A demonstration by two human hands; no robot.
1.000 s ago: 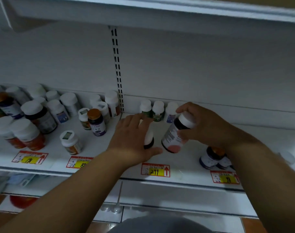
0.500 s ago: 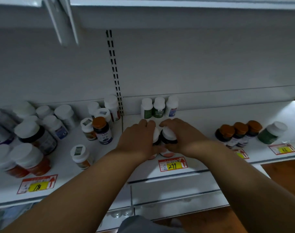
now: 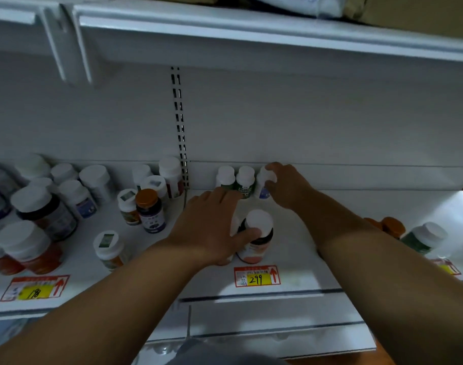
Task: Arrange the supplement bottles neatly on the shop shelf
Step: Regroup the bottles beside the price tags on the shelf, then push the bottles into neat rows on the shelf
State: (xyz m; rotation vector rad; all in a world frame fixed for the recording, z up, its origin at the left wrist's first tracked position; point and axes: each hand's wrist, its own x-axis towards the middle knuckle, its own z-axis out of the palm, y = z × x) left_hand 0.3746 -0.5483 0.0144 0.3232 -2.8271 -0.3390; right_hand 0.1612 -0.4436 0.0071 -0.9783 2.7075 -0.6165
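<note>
Right hand [image 3: 285,188] reached back bottle [image 3: 263,183].

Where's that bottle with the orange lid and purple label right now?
The orange-lidded bottle stands upright on the shelf, left of centre in the head view, just left of the left hand and beside a small white-capped bottle.
</note>
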